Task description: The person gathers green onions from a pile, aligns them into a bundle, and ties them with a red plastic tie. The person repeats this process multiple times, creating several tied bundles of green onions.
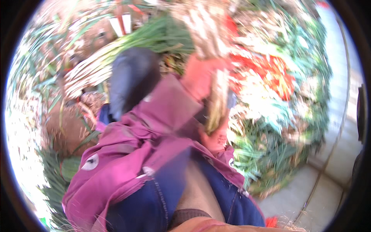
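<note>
My left hand point(197, 76), in an orange-red glove, is closed around the middle of a bundle of pale stalks point(218, 97), which look like scallions or young garlic. The bundle stands roughly lengthwise before me, and its far end is blurred by motion. Nearer my body, my right hand point(217, 140), in a matching glove, clasps the bundle's yellowish-green near end. Another bundle of scallion-like stalks point(89, 69) lies to the left, with pale ends to the lower left and green leaves to the upper right. My dark boot or knee point(133, 78) hides part of it.
Red plastic strips point(272, 71) lie in a tangle at the right. Heaped green leaves point(269, 153) border the pale tiled floor point(301, 185). Brown soil point(69, 127) and scattered leaves lie at the left. Two white upright pieces point(120, 24) show at the top left.
</note>
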Demonstrator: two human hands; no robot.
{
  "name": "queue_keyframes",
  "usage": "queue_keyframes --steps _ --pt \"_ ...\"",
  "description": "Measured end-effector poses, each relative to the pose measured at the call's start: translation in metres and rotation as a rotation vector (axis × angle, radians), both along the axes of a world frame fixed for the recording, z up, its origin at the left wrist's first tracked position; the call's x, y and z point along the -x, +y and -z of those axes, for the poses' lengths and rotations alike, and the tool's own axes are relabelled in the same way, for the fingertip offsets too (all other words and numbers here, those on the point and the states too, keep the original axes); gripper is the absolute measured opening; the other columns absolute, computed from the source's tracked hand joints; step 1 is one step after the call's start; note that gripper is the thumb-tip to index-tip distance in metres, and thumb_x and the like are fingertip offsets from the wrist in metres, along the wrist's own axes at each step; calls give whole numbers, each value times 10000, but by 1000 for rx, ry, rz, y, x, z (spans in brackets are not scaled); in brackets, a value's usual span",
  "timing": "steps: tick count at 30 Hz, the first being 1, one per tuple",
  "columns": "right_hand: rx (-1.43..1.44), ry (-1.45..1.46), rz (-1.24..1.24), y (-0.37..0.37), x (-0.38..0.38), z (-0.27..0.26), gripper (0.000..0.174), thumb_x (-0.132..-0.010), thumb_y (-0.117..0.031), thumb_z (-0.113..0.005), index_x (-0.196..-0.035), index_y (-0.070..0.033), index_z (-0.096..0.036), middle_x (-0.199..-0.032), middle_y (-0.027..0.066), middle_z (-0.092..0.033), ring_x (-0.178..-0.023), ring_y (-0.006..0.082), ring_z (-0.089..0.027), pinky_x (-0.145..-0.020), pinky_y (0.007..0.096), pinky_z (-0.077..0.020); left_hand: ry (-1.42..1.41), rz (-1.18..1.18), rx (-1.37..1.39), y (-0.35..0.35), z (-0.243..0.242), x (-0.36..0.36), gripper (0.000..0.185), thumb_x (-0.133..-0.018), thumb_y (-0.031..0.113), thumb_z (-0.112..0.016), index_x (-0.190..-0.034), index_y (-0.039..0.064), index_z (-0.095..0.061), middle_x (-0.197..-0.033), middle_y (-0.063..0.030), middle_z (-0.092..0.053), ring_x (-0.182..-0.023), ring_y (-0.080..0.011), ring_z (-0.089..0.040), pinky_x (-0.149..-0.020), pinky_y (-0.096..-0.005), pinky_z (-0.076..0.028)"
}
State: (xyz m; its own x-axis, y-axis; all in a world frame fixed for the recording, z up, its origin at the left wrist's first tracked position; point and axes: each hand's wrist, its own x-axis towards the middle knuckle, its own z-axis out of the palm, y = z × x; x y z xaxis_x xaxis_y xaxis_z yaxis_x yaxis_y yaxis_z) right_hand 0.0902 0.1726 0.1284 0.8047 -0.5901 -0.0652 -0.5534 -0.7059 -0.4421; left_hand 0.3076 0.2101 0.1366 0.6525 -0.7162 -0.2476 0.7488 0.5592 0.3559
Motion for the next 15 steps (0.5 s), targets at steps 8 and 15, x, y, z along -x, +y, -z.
queue_keyframes --steps 8,15 --pt "347 -84 -669 -48 -163 -29 840 -656 -100 -710 -1404 52 -360 -1115 269 -585 -946 435 -595 -824 469 -488 52 -435 293 99 28 -101 202 -812 95 -633 -961 -42 -640 -913 -175 -676 -848 -283 -653 -796 -403 -527" --pt "334 320 -1171 13 -391 62 794 -668 -167 -718 -1397 -167 -404 -1106 161 -587 -972 357 -600 -851 424 -495 378 -808 385 221 212 -177 304 -778 145 -719 -1026 10 -606 -1042 -175 -647 -1046 -365 -583 -1001 -567 -414"
